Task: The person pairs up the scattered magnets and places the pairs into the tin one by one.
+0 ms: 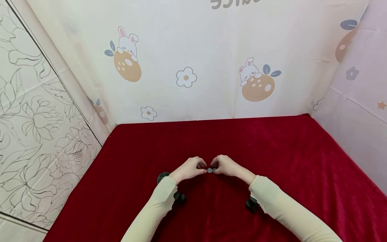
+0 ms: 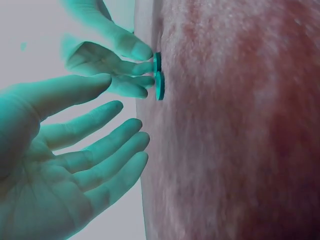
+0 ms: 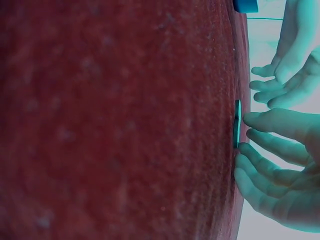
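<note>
Two small flat grey discs lie side by side on the red cloth between the hands: the left disc (image 1: 209,170) and the right disc (image 1: 214,170), which the right hand partly covers in the head view. My left hand (image 1: 191,168) has its thumb tip close to the left disc; in the left wrist view its fingers (image 2: 107,150) are spread and relaxed with nothing in them. My right hand (image 1: 226,166) is over the right disc, thumb and fingertips right at its edge. In the right wrist view its fingers (image 3: 272,172) are loosely bent, not closed round the disc.
Red velvet cloth (image 1: 211,141) covers the table. A dark round object (image 1: 163,176) sits beside the left sleeve, partly hidden by it. Dark camera mounts (image 1: 180,198) are strapped at the wrists. Printed curtains (image 1: 211,67) stand at the back and sides.
</note>
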Demonstrator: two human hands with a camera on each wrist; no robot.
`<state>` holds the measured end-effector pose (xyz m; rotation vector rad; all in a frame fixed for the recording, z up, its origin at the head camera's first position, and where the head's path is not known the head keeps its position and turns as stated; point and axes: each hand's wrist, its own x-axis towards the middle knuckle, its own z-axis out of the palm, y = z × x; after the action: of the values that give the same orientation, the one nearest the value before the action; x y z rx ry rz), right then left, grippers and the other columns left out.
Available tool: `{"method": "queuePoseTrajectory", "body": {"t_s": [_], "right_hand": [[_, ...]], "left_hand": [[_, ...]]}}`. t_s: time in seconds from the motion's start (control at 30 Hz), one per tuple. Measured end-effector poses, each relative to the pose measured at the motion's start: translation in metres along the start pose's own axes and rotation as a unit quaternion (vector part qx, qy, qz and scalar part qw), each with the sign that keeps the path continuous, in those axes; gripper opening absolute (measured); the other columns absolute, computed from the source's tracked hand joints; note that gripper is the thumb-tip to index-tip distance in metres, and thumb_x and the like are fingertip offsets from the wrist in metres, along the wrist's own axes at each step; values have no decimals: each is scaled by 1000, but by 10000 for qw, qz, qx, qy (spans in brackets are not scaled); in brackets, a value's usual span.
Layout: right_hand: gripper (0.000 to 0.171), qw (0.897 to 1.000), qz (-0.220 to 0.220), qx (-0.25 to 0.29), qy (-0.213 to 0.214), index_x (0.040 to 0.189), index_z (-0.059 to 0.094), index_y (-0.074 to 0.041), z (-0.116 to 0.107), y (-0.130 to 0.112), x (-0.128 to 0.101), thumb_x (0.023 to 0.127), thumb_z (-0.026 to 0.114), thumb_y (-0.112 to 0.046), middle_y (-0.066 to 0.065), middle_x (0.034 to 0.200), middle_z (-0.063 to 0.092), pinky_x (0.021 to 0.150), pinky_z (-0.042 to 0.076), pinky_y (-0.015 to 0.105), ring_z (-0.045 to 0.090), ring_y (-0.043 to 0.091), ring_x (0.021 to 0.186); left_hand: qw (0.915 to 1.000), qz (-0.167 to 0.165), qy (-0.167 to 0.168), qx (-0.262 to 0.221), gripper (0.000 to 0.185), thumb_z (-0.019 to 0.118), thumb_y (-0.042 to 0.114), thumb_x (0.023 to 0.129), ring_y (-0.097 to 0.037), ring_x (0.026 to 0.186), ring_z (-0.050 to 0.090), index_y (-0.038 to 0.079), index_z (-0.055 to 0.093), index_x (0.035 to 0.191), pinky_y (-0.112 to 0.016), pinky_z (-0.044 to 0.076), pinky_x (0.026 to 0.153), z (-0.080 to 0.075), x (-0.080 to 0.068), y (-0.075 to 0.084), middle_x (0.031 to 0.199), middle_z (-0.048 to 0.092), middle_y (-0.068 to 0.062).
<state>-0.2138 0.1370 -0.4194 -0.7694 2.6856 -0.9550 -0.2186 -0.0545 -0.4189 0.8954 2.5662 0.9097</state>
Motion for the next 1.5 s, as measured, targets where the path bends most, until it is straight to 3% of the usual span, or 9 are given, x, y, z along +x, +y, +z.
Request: {"method": "queuePoseTrajectory", "body": {"t_s": [0.47,1.0,1.5], "right_hand": [[22,9997,-201,-64,-139,90,65,6,5,-1,4,69,67,1,11,83,64,61,48,23,59,16,72],[17,9990,-418,-181,3,88,67,3,8,-2,4,71,67,2,9,80,57,61,45,21,55,19,72],[14,9975,-524,-459,69,84,67,2,8,-4,5,69,67,3,9,82,63,61,46,21,58,19,73]], "left_hand": [[9993,35,349,-84,27,59,20,86,-20,92,54,3,59,107,-30,46,78,-13,-32,-7,102,57,-9],[9975,-146,684,60,29,58,22,86,-22,101,52,6,57,110,-37,43,84,-25,-62,-14,107,55,-4],[9945,-223,1024,-89,30,59,21,85,-26,102,52,4,57,110,-41,43,83,-33,-88,-25,106,55,-6]]}}
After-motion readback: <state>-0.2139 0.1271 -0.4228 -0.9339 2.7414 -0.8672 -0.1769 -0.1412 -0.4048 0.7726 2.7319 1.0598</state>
